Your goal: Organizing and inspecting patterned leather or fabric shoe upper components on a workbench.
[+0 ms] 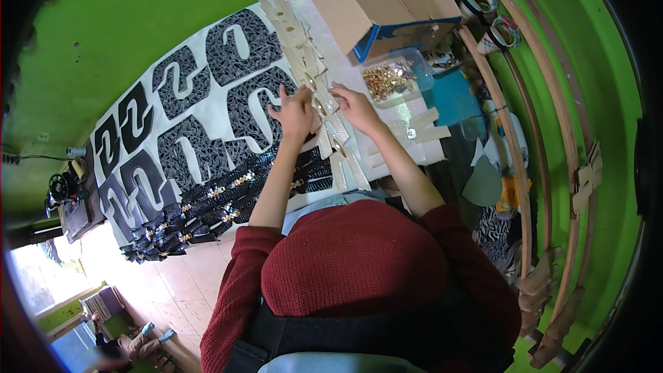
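Cream, glittery strap pieces point(297, 48) with gold ornaments lie overlapping in a long row across the table. My left hand point(295, 113) rests over the left side of this row, its fingers spread. Across the row, my right hand point(353, 107) reaches in with its fingers stretched out at the straps' edge. Between my hands sits a strap with a gold ornament point(319, 105). Whether my fingertips pinch any strap is too small to make out. More cream straps point(407, 130) lie to the right, beyond my right forearm.
Patterned black-and-grey cut-out panels point(242, 38) cover the table's left side. Rows of black shiny straps with gold ornaments point(207, 207) line its near edge. A clear tub of gold ornaments point(390, 81) and an open cardboard box point(376, 7) stand right. Wooden rails point(552, 62) run along the wall.
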Motion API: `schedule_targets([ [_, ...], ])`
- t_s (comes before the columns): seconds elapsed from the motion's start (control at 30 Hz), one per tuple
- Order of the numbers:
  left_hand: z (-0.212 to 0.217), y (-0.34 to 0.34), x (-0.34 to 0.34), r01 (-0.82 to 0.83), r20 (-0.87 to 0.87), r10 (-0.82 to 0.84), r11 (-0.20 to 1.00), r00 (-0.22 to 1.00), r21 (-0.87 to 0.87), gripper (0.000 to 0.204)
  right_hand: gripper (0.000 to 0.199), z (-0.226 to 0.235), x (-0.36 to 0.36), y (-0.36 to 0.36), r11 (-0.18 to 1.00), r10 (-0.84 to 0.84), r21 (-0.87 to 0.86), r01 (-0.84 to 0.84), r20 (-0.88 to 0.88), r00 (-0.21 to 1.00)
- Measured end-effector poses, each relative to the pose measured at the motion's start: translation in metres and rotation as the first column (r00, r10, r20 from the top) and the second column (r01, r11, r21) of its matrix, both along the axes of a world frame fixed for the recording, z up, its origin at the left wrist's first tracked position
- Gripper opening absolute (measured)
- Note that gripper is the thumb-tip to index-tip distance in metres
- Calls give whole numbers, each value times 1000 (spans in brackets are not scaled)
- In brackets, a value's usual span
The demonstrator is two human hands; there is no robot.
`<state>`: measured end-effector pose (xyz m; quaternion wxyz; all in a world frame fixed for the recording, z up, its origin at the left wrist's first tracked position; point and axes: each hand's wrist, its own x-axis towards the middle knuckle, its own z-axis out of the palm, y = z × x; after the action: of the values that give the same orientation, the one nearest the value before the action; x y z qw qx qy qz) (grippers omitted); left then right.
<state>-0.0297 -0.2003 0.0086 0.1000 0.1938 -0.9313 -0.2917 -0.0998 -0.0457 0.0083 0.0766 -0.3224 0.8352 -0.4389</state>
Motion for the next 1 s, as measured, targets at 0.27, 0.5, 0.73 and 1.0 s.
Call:
schedule_targets([
  [0.27,14,83,18,209,-267,-169,970,949,127,28,17,27,25,110,961,-251,-84,265,147,957],
  [0.5,-2,152,33,434,-155,-426,901,891,20,44,26,12,24,182,913,-282,214,347,-283,917],
  [0.73,-10,173,30,370,-15,-372,925,928,-81,64,51,11,34,186,881,-103,424,210,-262,960],
  [1.0,5,178,25,322,1,-323,946,947,-43,40,39,33,29,184,869,-79,455,195,-261,962],
])
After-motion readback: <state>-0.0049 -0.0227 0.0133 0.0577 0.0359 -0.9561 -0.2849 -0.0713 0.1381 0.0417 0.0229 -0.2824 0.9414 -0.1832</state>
